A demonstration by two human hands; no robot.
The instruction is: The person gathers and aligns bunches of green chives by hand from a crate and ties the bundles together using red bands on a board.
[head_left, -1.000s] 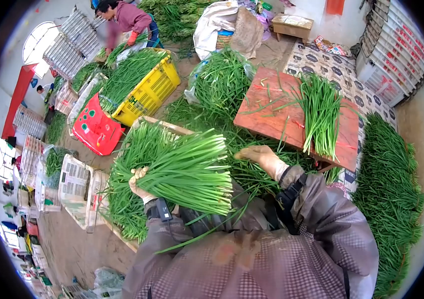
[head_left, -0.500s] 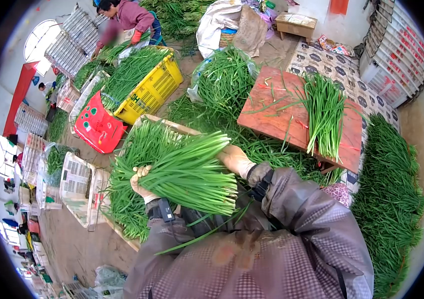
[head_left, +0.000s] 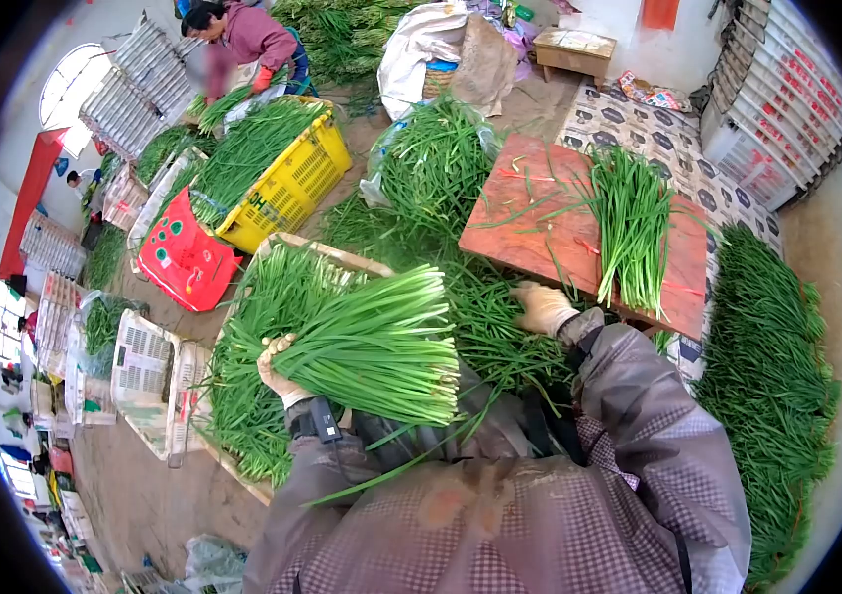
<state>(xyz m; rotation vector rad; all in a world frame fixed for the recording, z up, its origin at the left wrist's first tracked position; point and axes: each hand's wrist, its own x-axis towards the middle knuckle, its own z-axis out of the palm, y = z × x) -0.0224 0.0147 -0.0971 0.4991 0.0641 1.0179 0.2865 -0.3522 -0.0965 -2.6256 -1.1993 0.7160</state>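
Note:
In my gloved left hand [head_left: 280,368] is a thick bunch of garlic chives [head_left: 381,342], gripped round its leafy part with the pale stem ends fanned out to the right. Under it, a shallow crate [head_left: 287,241] is heaped with more chives [head_left: 243,396]. My gloved right hand [head_left: 543,309] is away from the bunch, above loose chives [head_left: 500,346] by the near edge of a reddish board table [head_left: 530,218]. Its fingers point left, loosely bent, with nothing visible in them. A smaller bunch of chives [head_left: 632,228] lies on that table among red ties.
A yellow crate [head_left: 292,178] of chives stands ahead, beside a red bag [head_left: 184,252]. A person [head_left: 258,40] bends over greens behind it. White crates [head_left: 149,371] are at left, stacked crates [head_left: 777,109] at far right. Chives [head_left: 767,416] line the right wall.
My right hand has left the stem ends of the bunch and moved right, towards the table's edge. My left hand keeps its hold on the bunch. The view has shifted slightly.

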